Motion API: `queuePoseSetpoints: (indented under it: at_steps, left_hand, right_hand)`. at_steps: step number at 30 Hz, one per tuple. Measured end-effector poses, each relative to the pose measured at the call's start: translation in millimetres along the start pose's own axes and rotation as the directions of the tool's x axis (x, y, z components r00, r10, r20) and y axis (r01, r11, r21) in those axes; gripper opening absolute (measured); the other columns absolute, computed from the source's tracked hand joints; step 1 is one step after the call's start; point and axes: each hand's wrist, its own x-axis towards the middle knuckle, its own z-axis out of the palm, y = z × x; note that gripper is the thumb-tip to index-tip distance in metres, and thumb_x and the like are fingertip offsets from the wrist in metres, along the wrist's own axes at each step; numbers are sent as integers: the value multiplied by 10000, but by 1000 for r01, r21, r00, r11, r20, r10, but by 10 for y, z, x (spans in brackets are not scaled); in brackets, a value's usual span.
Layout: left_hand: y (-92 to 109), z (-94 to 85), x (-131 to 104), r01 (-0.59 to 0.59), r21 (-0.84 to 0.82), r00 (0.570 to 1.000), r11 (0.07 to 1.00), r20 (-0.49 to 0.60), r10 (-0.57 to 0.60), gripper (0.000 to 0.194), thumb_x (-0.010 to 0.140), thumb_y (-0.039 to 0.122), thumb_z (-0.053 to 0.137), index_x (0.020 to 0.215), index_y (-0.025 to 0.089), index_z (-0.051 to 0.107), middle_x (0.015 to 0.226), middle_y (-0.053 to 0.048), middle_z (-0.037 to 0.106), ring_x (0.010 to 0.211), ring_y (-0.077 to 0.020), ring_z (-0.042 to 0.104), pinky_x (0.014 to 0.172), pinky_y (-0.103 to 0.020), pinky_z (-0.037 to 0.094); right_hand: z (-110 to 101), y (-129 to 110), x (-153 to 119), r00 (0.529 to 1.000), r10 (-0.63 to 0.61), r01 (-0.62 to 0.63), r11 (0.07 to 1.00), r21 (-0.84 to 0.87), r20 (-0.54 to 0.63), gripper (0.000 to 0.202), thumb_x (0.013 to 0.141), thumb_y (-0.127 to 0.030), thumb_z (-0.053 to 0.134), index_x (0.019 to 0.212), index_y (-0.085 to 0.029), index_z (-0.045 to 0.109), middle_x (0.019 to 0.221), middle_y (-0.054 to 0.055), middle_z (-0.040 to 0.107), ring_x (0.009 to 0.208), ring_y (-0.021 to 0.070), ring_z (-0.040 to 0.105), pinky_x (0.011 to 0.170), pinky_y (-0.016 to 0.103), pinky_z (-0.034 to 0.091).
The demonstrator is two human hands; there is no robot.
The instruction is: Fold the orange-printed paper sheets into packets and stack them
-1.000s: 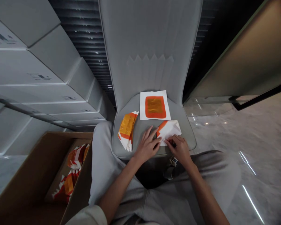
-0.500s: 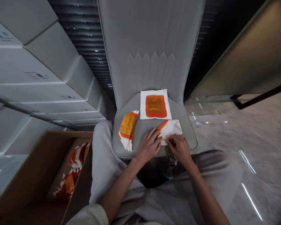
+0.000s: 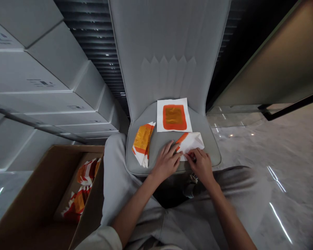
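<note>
On the grey chair seat (image 3: 154, 143) lies a partly folded sheet of white paper (image 3: 193, 140) with an orange band. My left hand (image 3: 165, 162) rests flat on its left part, fingers spread. At the paper's near edge, my right hand (image 3: 201, 164) is closed in a pinch, its fingertips close to my left fingers. Just behind is a flat square sheet (image 3: 160, 118), white with an orange and gold square. Left of my hands sits a stack of folded gold, orange and white papers (image 3: 142, 140).
At my left stands an open cardboard box (image 3: 41, 194) with more folded papers (image 3: 79, 199) inside. White boxes (image 3: 44, 71) are piled up behind it. The chair back (image 3: 169, 38) rises ahead, and a dark-framed panel (image 3: 276, 66) stands on the right above the shiny floor (image 3: 250, 149).
The view has shifted very slightly. Both hands stay at the paper in nearly the same pose, and the sheets lie as before.
</note>
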Motion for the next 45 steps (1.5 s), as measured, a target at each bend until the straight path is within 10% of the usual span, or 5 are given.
queuePoseSetpoints:
  at_steps: [20, 28, 36, 45]
  left_hand:
    - [9, 68, -57, 6, 37, 1000, 999, -17, -5, 443, 972, 193, 533, 1401, 295, 567, 1587, -23, 421, 1518, -280, 290, 1222, -535, 311]
    - [-166, -49, -89, -98, -14, 993, 995, 66, 99, 584, 845, -4, 525, 1352, 272, 612, 1537, -3, 491, 1519, -248, 288, 1221, -520, 306]
    - [-267, -21, -142, -202, -74, 978, 977, -60, 198, 414, 942, 57, 513, 1267, 266, 662, 1302, 1, 695, 1283, -185, 578, 1135, -445, 423]
    - [-107, -108, -101, -175, -18, 985, 984, 2, 175, 343, 939, 463, 644, 1189, 233, 694, 1394, -59, 619, 1298, -265, 522, 1108, -463, 424]
  right_hand:
    - [39, 456, -169, 961, 182, -207, 973, -106, -206, 700, 729, -821, 639, 1040, -201, 540, 1066, 136, 488, 957, 337, 516, 825, 519, 458]
    - [-265, 781, -177, 989, -80, 86, 996, 39, -121, 991, 807, -602, 736, 1551, -142, 270, 1506, 252, 328, 1392, 407, 364, 1093, 569, 395]
    - [-399, 831, 6, 936, -294, 293, 956, 36, 192, 893, 917, -501, 655, 1622, -272, 157, 1586, 104, 418, 1488, 306, 333, 1189, 527, 307]
    - [-405, 881, 75, 927, -333, 352, 932, -92, 176, 831, 894, -564, 667, 1591, -313, 289, 1542, 64, 486, 1404, 320, 446, 1091, 513, 400]
